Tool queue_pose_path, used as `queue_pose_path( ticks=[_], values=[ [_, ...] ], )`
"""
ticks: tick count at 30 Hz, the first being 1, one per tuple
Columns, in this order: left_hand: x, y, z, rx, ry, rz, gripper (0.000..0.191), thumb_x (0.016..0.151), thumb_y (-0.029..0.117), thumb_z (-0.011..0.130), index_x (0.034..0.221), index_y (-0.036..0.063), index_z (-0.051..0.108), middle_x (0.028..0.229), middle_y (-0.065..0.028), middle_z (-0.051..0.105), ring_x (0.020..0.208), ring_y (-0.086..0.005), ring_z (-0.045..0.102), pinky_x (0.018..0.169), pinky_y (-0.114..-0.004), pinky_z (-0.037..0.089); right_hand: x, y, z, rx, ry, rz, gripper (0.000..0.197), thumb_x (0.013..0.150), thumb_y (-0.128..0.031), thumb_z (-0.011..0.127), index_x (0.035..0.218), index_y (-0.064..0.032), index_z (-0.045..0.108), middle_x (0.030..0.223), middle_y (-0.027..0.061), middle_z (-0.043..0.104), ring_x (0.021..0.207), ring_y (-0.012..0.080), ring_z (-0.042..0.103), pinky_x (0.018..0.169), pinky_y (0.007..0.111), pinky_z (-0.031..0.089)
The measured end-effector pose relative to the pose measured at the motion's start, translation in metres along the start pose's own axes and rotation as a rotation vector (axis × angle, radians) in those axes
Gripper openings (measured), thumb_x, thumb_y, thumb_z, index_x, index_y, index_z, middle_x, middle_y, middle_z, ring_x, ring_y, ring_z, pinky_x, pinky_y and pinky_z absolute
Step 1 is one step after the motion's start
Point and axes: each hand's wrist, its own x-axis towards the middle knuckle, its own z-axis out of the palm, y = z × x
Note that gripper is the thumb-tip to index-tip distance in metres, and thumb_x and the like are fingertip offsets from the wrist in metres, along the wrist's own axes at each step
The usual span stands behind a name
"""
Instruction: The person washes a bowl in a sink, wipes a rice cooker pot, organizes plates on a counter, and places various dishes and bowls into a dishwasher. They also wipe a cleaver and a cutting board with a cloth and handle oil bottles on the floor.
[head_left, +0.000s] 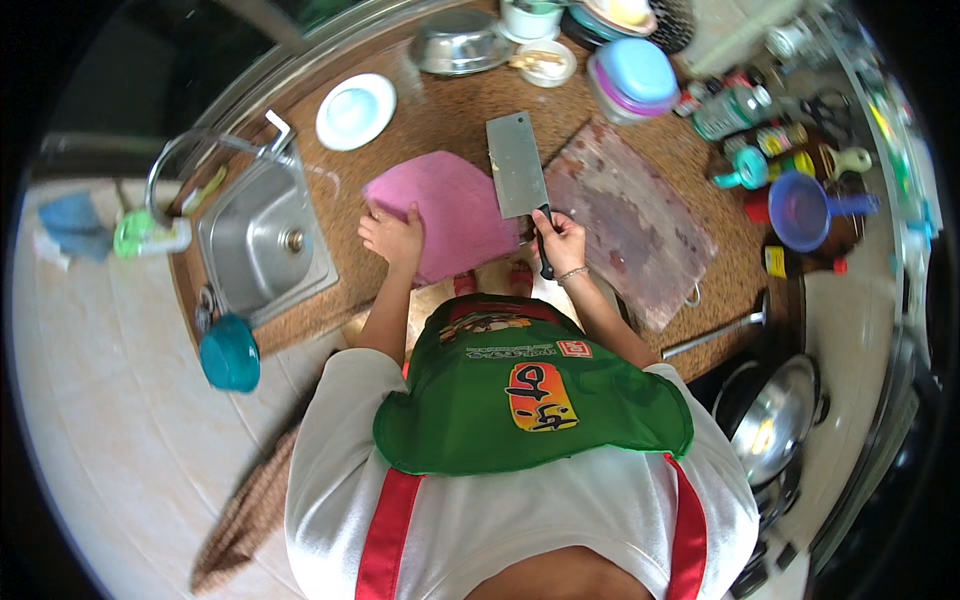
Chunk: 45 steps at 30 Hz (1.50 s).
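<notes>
My right hand (561, 244) holds a cleaver (517, 165) by its black handle, the broad metal blade pointing away from me. Small bits cling to the blade. My left hand (394, 236) rests at the left edge of a pink cloth or mat (457, 214); its fingers are spread, and whether they pinch the edge I cannot tell. The pink piece lies at the counter's front edge, and the cleaver's blade is over or beside its right side. To the right lies a stained rectangular cutting board (630, 225), set at an angle, with a metal ring at its near corner.
A steel sink (262, 232) with a faucet is at left, a teal bowl (229, 352) by its near corner. A white plate (356, 111), metal basin (459, 43) and lidded containers (634, 75) stand at the back. Bottles and a purple ladle (801, 211) are at right, above a wok (776, 420).
</notes>
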Motion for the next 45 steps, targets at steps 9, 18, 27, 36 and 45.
queue_pose_path(
  ticks=[9,18,27,36,45],
  values=[
    [-0.001,-0.032,-0.001,-0.058,-0.186,-0.333,0.031,0.083,0.034,0.064,0.087,0.0033,0.061,0.086,-0.0228,0.066,0.082,-0.0377,0.065,0.076,-0.046,0.05,0.014,-0.005,0.061,0.072,-0.422,0.207,0.026,0.086,-0.025,0.067,0.074,-0.004,0.058,0.061,0.0041,0.057,0.044,0.0129,0.054,0.037,0.026,0.043],
    [0.01,-0.126,-0.042,-1.405,0.144,-0.852,0.018,0.094,0.014,0.051,0.076,0.0086,0.05,0.074,0.0028,0.052,0.067,-0.011,0.05,0.064,-0.029,0.044,-0.007,-0.009,0.14,-0.087,-0.57,0.163,0.025,0.086,-0.023,0.067,0.076,-0.0013,0.059,0.06,0.0049,0.056,0.045,0.0131,0.054,0.039,0.026,0.044],
    [0.046,-0.183,-0.166,-1.815,-0.24,-0.573,0.016,0.093,0.015,0.053,0.106,0.0057,0.058,0.093,-0.0064,0.065,0.08,-0.0144,0.06,0.069,-0.026,0.047,-0.055,-0.005,0.289,-0.254,-0.649,0.083,0.016,0.082,-0.013,0.069,0.076,-0.0037,0.058,0.058,0.0029,0.055,0.044,0.0108,0.052,0.04,0.026,0.044],
    [0.051,-0.203,-0.142,-0.559,0.026,0.3,0.032,0.091,0.006,0.045,0.122,0.003,0.055,0.126,-0.018,0.051,0.126,-0.037,0.04,0.103,-0.041,0.035,-0.087,0.0,0.37,-0.294,-0.74,0.03,0.008,0.082,-0.008,0.064,0.078,-0.0029,0.06,0.059,0.0022,0.056,0.045,0.0086,0.052,0.039,0.024,0.043],
    [0.085,-0.245,-0.132,-0.294,0.274,0.243,0.052,0.073,-0.008,0.046,0.122,0.0041,0.056,0.12,-0.0154,0.058,0.108,-0.0371,0.049,0.098,-0.04,0.039,-0.091,-0.005,0.377,-0.469,-0.774,-0.098,0.007,0.081,-0.007,0.068,0.08,-0.002,0.063,0.058,-0.0005,0.055,0.045,0.006,0.049,0.038,0.022,0.041]
  ],
)
